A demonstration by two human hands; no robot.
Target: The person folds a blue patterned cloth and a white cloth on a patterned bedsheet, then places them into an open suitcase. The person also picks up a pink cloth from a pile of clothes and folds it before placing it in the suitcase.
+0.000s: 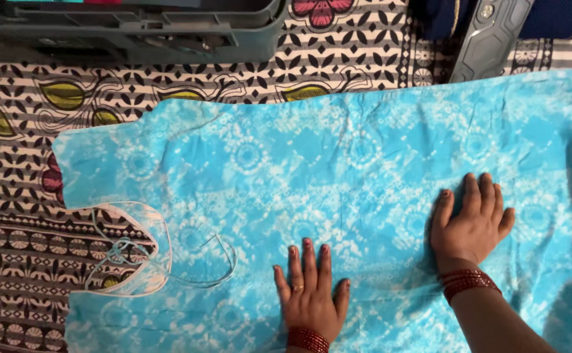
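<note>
Both palms flat: left hand (309, 294) and right hand (470, 221) press the blue tie-dye kurta (338, 170), fingers spread, gripping nothing. It lies opened out on the patterned bedsheet (24, 98), neckline (129, 248) toward the left edge. Mostly smoothed, seemingly unfolded as yet.

Two hands, left hand (310, 291) and right hand (470, 222), one blue garment (338, 163), one patterned bedsheet (24, 104), one grey crate (168, 29).

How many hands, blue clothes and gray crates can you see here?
Hands: 2, the left hand and the right hand, both flat on the cloth
Blue garment: 1
Gray crate: 1
Total: 4
</note>
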